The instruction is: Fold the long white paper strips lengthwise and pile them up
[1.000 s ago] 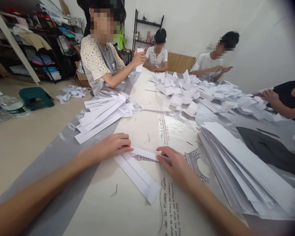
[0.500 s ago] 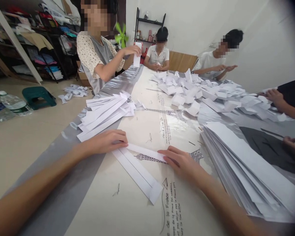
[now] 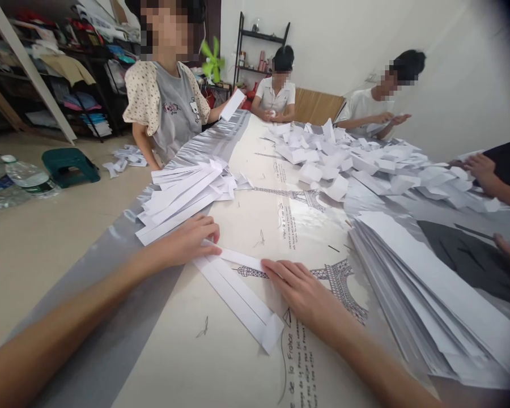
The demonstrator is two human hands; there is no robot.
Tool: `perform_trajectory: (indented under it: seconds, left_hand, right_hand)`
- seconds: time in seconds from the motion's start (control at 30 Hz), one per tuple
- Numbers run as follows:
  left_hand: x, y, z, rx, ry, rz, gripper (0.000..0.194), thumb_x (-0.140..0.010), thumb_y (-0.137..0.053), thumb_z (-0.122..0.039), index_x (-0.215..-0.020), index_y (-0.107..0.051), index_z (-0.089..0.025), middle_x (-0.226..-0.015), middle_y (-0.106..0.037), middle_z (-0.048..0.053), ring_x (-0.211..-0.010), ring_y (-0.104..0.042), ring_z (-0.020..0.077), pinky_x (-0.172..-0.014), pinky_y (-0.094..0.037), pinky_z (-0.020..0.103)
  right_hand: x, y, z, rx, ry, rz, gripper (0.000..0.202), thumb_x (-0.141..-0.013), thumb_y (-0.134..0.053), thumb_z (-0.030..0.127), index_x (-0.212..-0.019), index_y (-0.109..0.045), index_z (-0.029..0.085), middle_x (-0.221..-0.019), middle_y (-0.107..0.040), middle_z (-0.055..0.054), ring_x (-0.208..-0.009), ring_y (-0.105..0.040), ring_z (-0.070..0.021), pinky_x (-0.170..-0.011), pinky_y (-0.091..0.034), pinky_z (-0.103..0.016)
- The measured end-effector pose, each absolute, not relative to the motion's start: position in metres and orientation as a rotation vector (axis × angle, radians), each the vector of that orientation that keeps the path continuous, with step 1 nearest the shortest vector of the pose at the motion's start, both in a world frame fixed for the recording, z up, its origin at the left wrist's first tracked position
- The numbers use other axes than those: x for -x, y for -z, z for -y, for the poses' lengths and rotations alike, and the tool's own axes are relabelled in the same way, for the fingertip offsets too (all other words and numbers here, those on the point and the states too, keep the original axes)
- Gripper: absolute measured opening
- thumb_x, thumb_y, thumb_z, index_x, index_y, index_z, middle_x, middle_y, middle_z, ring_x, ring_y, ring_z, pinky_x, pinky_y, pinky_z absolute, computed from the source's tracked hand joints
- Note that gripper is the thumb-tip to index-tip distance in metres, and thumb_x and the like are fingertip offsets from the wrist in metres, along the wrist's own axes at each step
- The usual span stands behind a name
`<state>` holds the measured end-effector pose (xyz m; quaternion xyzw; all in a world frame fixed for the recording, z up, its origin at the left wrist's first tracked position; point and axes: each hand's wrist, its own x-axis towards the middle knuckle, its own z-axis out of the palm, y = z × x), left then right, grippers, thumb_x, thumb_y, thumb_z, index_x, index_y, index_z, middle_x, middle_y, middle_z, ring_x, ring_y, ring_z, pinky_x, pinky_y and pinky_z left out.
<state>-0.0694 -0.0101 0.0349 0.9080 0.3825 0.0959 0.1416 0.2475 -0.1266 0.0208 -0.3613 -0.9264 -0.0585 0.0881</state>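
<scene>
A narrow white paper strip (image 3: pixel 240 257) stretches between my two hands just above the printed table cover. My left hand (image 3: pixel 191 241) is at its left end, thumb on the paper and fingers curled over. The strip's other end is in the fingers of my right hand (image 3: pixel 293 286), palm down; the thumb is hidden. Beneath, a wider folded paper strip (image 3: pixel 238 303) with a lengthwise slit line lies slantwise on the cover, its upper end under my left hand. A pile of folded paper strips (image 3: pixel 182 195) lies just beyond my left hand.
To the right lies a stack of flat paper sheets (image 3: pixel 412 277). A heap of folded paper pieces (image 3: pixel 344 153) covers the far right of the table (image 3: pixel 165 362). Several people sit around it. A green stool (image 3: pixel 70 166) and water bottle (image 3: pixel 28 175) stand on the floor at left.
My right hand has slid left along the strip and turned flatter. My left-hand fingers have lifted slightly off the thumb. The person at far left has lowered one arm and turned.
</scene>
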Motion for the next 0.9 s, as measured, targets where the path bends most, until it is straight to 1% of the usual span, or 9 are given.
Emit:
perform_trajectory:
  seconds: [0.07, 0.17, 0.23, 0.3, 0.37, 0.43, 0.5, 0.67, 0.9]
  left_hand:
    - [0.058, -0.036, 0.023, -2.879, -0.309, -1.067, 0.016, -0.098, -0.062, -0.028, -0.111, -0.064, -0.020, -0.116, -0.063, 0.008, -0.114, -0.054, 0.0277, -0.095, -0.044, 0.039]
    - [0.033, -0.026, 0.055, -3.162, -0.095, -0.964, 0.039, -0.095, -0.049, 0.000, -0.128, -0.060, -0.018, -0.125, -0.065, 0.012, -0.115, -0.062, 0.0269, -0.097, -0.048, 0.040]
    - [0.018, -0.012, 0.077, -3.197, -0.032, -1.164, 0.048, -0.094, -0.047, 0.003, -0.138, -0.055, -0.013, -0.130, -0.064, 0.019, -0.119, -0.064, 0.0314, -0.096, -0.052, 0.043]
    - [0.009, 0.000, 0.092, -3.184, -0.045, -1.251, 0.048, -0.098, -0.047, -0.006, -0.146, -0.048, -0.009, -0.144, -0.055, 0.026, -0.133, -0.055, 0.0394, -0.105, -0.048, 0.052]
    - [0.006, 0.007, 0.098, -3.109, -0.128, -1.262, 0.051, -0.105, -0.045, -0.029, -0.151, -0.043, -0.007, -0.154, -0.043, 0.029, -0.143, -0.043, 0.0462, -0.109, -0.043, 0.059]
    - [0.008, 0.007, 0.096, -3.022, -0.191, -1.232, 0.063, -0.107, -0.038, -0.050, -0.156, -0.037, -0.010, -0.161, -0.034, 0.028, -0.148, -0.032, 0.0491, -0.111, -0.039, 0.063]
    - [0.012, 0.004, 0.090, -2.960, -0.213, -1.182, 0.069, -0.107, -0.032, -0.059, -0.161, -0.031, -0.017, -0.165, -0.026, 0.023, -0.151, -0.025, 0.0474, -0.115, -0.034, 0.063]
    - [0.021, -0.003, 0.075, -2.858, -0.209, -1.058, 0.063, -0.107, -0.032, -0.060, -0.163, -0.020, -0.036, -0.172, -0.008, 0.008, -0.156, -0.014, 0.0405, -0.122, -0.023, 0.058]
    - [0.025, -0.005, 0.062, -2.796, -0.129, -0.969, 0.057, -0.107, -0.031, -0.062, -0.160, -0.018, -0.048, -0.171, 0.009, -0.001, -0.157, -0.005, 0.0401, -0.125, -0.013, 0.056]
  right_hand:
    - [-0.243, -0.019, 0.129, 1.086, 0.205, 2.773, 0.068, -0.082, -0.029, -0.016, -0.144, -0.048, 0.006, -0.146, -0.057, -0.015, -0.122, -0.058, -0.0286, -0.098, -0.058, -0.047]
    - [-0.239, -0.015, 0.134, 1.161, 0.265, 2.759, 0.072, -0.080, -0.028, -0.015, -0.148, -0.043, 0.002, -0.148, -0.055, -0.019, -0.117, -0.062, -0.0299, -0.094, -0.059, -0.049]
    - [-0.237, -0.011, 0.138, 1.218, 0.275, 2.740, 0.072, -0.080, -0.028, -0.013, -0.150, -0.039, 0.000, -0.151, -0.051, -0.022, -0.120, -0.061, -0.0317, -0.094, -0.059, -0.051]
    - [-0.236, -0.007, 0.142, 1.268, 0.241, 2.710, 0.074, -0.082, -0.029, -0.011, -0.154, -0.032, 0.002, -0.155, -0.047, -0.022, -0.129, -0.057, -0.0331, -0.098, -0.057, -0.051]
    - [-0.238, -0.002, 0.145, 1.302, 0.158, 2.680, 0.082, -0.081, -0.030, -0.010, -0.161, -0.020, 0.007, -0.160, -0.041, -0.020, -0.139, -0.049, -0.0320, -0.104, -0.054, -0.051]
    - [-0.241, 0.001, 0.146, 1.326, 0.045, 2.657, 0.092, -0.079, -0.031, -0.010, -0.165, -0.006, 0.014, -0.164, -0.035, -0.016, -0.146, -0.042, -0.0298, -0.109, -0.051, -0.052]
    - [-0.245, 0.003, 0.145, 1.330, -0.061, 2.640, 0.095, -0.079, -0.031, -0.009, -0.165, -0.001, 0.019, -0.166, -0.031, -0.013, -0.149, -0.037, -0.0283, -0.111, -0.049, -0.053]
    - [-0.246, -0.008, 0.142, 1.358, -0.215, 2.604, 0.060, -0.104, -0.034, 0.015, -0.163, -0.022, 0.021, -0.164, -0.036, -0.011, -0.143, -0.044, -0.0280, -0.110, -0.050, -0.052]
    - [-0.245, -0.019, 0.136, 1.333, -0.204, 2.630, 0.046, -0.106, -0.041, 0.022, -0.152, -0.043, 0.017, -0.154, -0.049, -0.014, -0.133, -0.053, -0.0300, -0.107, -0.051, -0.054]
